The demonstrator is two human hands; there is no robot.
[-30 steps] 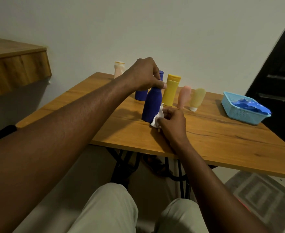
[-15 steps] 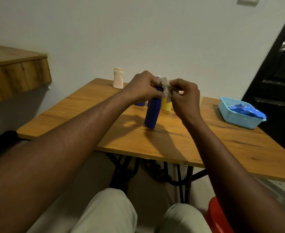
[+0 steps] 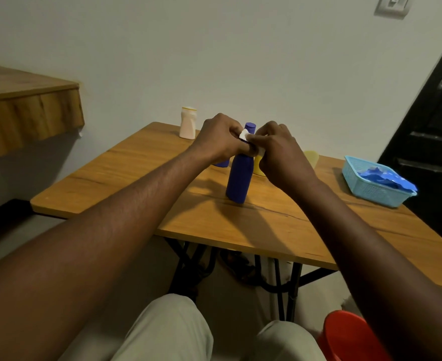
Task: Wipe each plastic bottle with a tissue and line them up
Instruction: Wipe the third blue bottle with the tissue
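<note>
Since the tall blue bottle (image 3: 240, 178) stands mid-frame on the tabletop (image 3: 136, 178), gripped only at its neck by the left hand (image 3: 219, 139) while the right hand (image 3: 277, 152) pinches the one tissue (image 3: 244, 134) there, a hard rub could tip it into the bottles behind. These are a half-hidden second blue bottle (image 3: 221, 164), one yellow tube (image 3: 256, 166), one pale yellow bottle (image 3: 312, 156) and one cream bottle (image 3: 188, 123) farthest. One blue basket (image 3: 371, 190) sits at right.

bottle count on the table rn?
5: cream bottle back left; tall blue bottle centre; second blue bottle behind left hand; yellow tube and pale yellow bottle behind right hand. Hands may hide more.
</note>
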